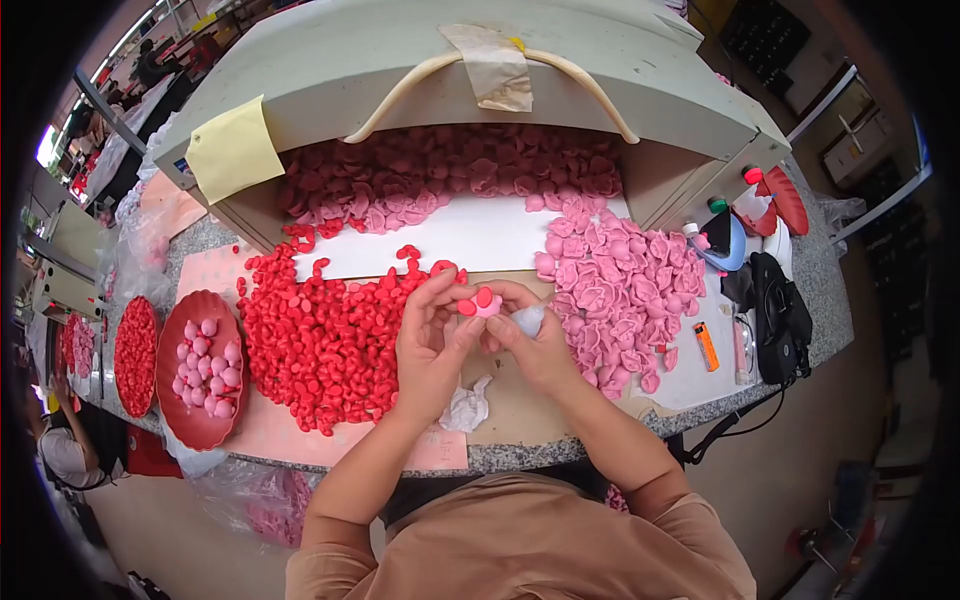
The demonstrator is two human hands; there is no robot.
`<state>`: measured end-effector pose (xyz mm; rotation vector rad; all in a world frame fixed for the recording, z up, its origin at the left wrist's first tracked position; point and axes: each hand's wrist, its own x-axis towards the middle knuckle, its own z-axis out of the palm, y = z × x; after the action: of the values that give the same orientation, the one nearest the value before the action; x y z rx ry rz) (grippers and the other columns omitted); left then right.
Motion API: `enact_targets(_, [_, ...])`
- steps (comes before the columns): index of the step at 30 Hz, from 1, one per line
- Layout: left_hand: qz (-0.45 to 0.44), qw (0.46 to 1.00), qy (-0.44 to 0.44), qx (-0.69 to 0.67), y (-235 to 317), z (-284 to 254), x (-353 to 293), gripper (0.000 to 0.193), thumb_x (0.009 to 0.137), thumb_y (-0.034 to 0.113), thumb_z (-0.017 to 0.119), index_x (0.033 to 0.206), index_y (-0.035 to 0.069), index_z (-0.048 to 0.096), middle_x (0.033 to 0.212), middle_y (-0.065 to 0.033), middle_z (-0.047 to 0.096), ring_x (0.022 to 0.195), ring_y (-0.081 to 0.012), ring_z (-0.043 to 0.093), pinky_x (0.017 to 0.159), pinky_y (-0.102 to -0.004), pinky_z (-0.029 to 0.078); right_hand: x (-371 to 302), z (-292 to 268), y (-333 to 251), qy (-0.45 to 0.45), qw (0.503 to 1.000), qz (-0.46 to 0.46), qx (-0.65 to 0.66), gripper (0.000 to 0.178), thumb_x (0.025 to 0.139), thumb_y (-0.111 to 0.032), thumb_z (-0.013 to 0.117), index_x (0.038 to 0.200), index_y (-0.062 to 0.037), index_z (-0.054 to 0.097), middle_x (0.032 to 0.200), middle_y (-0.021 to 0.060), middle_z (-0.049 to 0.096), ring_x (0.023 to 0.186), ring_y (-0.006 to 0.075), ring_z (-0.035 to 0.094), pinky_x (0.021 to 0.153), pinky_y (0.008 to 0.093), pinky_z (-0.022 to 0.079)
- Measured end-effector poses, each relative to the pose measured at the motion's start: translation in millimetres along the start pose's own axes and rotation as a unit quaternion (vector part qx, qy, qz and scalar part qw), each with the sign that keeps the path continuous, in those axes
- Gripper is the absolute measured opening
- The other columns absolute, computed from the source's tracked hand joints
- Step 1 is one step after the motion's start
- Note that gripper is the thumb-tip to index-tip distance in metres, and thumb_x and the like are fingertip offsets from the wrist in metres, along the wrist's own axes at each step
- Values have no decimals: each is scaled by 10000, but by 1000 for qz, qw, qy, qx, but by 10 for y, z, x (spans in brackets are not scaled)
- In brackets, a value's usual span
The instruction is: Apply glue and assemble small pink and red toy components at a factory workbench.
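Over the middle of the worktable, my left hand point(432, 345) and my right hand point(540, 348) meet, fingers closed around a small pink plastic piece with red oval parts point(484, 303). A pale, translucent bluish-white thing point(528, 320) shows at my right hand's fingers; I cannot tell whether it is held or worn. Left of my hands spreads a big heap of small red plastic parts point(325, 345). To their right lies a heap of pink cup-like parts point(625, 290). A crumpled white tissue point(467, 404) rests below my hands.
A grey hooded box point(450, 90) stands ahead, with more pink parts point(470, 175) inside. At left are a red dish point(205, 430) of round pink pieces and another of red parts point(136, 355). An orange lighter point(706, 346), black bag point(780, 320) and bottles point(752, 200) lie right.
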<state>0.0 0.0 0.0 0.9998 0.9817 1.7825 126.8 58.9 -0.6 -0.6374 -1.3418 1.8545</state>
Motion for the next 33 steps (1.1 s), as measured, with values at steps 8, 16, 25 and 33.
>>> enact_targets(8, [32,999,-5,28,-5,-4,-26,467,849,6,612,1270,13,412,1129,-98,547,1050,-144,518,922,-281,412,-30,-13,83,-16,999,-26,41,366,896,-172,603,1208,-21,487,899,14,543,708,71,507,621,200,415])
enact_targets(16, [19,1000,-2,24,15,2,-30,458,848,5,611,1263,6,417,1123,-97,550,1058,-149,516,937,-285,402,-25,6,101,-10,998,-42,43,375,889,-194,613,1195,-19,485,904,25,560,681,72,505,595,208,419])
enact_targets(25, [106,986,-35,121,-11,-57,27,555,831,-1,624,1322,35,367,1152,-119,532,1060,-188,521,930,-320,412,28,-31,36,-41,988,34,144,375,891,-232,609,1197,-61,475,860,12,566,658,79,518,604,236,437])
enact_targets(33, [98,974,-42,198,-59,-110,57,623,806,-48,622,1348,35,328,1202,-136,516,1090,-187,510,924,-313,415,35,-27,75,-60,973,75,212,317,923,-236,556,1195,-88,488,786,-6,535,684,86,521,635,249,442])
